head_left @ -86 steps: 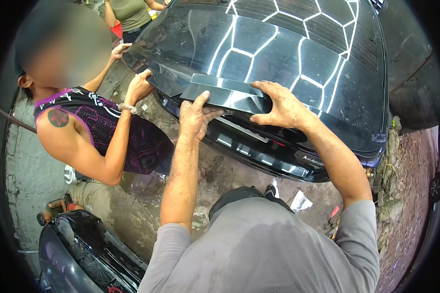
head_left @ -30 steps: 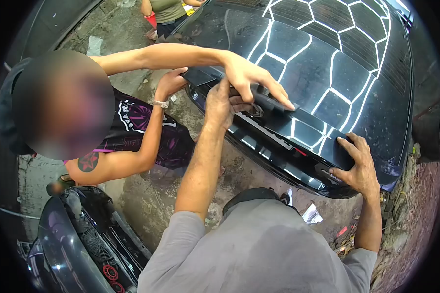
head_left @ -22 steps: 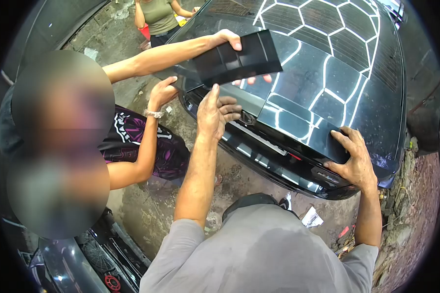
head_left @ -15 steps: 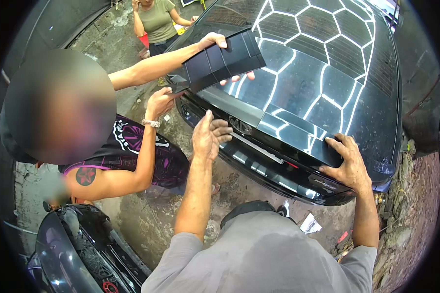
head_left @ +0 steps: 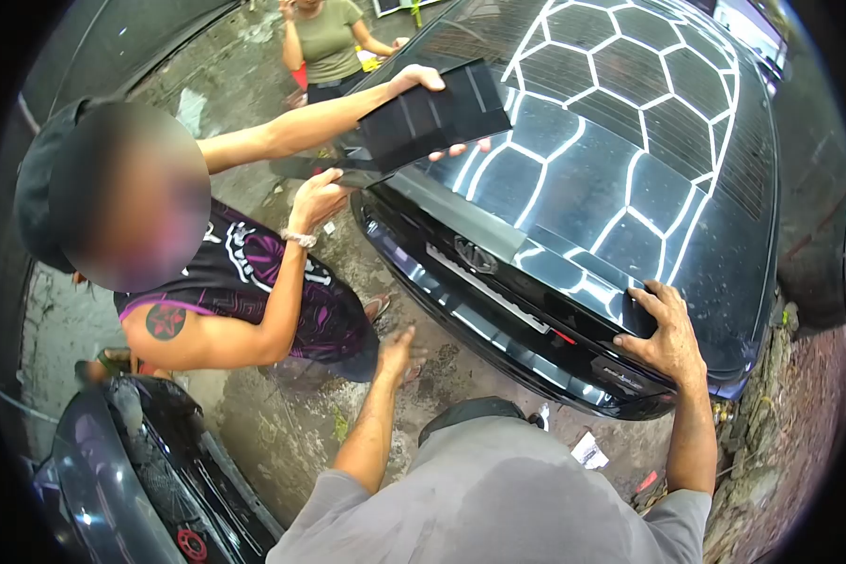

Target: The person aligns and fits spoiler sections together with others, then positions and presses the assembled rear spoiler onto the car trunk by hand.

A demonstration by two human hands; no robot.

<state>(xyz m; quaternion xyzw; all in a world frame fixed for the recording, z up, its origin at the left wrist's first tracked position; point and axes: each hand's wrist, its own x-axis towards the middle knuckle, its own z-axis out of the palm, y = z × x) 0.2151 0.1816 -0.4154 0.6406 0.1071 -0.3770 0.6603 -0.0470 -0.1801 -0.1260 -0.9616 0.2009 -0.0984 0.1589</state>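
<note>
My right hand (head_left: pixel 665 329) rests on the right rear corner of a black car's trunk lid (head_left: pixel 573 218), its thumb and fingers spread over the edge. My left hand (head_left: pixel 399 355) hangs in the air, low and left of the rear bumper (head_left: pixel 489 329). It holds nothing, and its fingers are extended though slightly blurred. Beyond it, a co-worker at the left holds up a flat black ridged panel (head_left: pixel 432 115) over the trunk's left corner. The co-worker's lower hand (head_left: pixel 320 199) grips a dark piece beside that panel.
A detached dark bumper (head_left: pixel 113 470) lies at the lower left. Another person in a green shirt (head_left: pixel 324 38) is at the far side. A rough stone wall edge (head_left: pixel 780 442) runs along the right. White scrap paper (head_left: pixel 589 451) lies on the ground.
My left hand has dropped from near the trunk emblem to below the bumper. My right hand stays on the trunk corner. The co-worker still holds the panel; the camera view has shifted slightly.
</note>
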